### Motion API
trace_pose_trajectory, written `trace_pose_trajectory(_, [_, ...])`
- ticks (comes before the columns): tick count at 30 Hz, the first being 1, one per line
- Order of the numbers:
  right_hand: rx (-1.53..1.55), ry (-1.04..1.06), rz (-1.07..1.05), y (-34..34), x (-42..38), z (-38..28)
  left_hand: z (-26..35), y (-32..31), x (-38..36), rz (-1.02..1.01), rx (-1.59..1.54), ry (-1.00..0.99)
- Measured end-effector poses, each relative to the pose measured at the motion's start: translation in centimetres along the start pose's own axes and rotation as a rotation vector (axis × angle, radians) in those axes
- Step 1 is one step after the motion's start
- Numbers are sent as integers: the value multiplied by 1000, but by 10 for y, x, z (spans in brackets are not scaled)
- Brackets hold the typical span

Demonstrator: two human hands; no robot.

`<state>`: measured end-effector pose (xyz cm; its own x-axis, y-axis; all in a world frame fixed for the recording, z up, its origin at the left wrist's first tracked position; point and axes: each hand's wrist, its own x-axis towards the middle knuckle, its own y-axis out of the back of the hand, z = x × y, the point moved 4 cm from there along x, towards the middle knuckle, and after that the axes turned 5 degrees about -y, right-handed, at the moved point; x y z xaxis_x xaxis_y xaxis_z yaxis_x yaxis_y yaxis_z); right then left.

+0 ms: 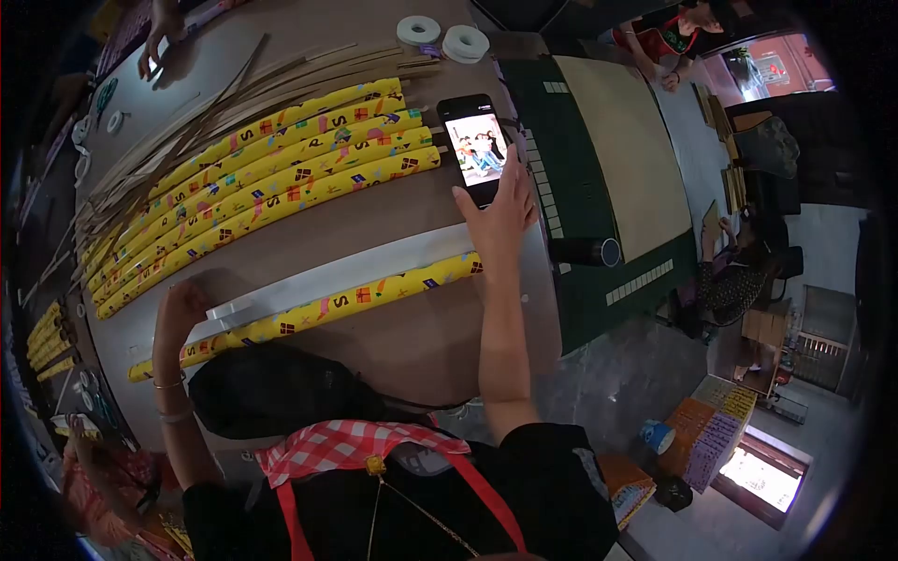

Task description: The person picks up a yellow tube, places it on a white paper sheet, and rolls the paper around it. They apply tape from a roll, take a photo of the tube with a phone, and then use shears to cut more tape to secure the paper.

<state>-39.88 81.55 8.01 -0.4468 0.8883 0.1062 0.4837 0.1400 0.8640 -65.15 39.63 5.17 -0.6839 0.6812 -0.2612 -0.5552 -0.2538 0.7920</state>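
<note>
My right hand (502,204) has its thumb at the lower left edge of a black smartphone (479,154) and its fingers along the right edge. The lit screen shows a picture of several people. My left hand (182,307) is curled at the left end of a long white strip (346,266); whatever its fingers hold is hidden. A yellow printed wrapping paper roll (355,297) lies along the strip, its left part passing by my left wrist. Beyond them, several similar yellow rolls (281,192) lie side by side on the table (412,210).
Thin brown strips (234,98) lie behind the rolls. Two white tape rolls (465,43) sit at the far edge. A dark cylinder (585,251) rests on a green mat (571,309) at right. A black bag-like object (271,388) is near my body. Other people work around.
</note>
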Motion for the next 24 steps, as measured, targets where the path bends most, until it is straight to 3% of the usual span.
trace_pose_trajectory(13, [9, 5, -5, 1, 0, -2, 20, 4, -1, -16, -41, 71])
trace_pose_trajectory(19, [16, 12, 7, -1, 0, -1, -1, -2, 0, 41, -42, -19])
trace_pose_trajectory(24, [4, -4, -11, -1, 1, 0, -3, -3, -1, -2, -95, 61])
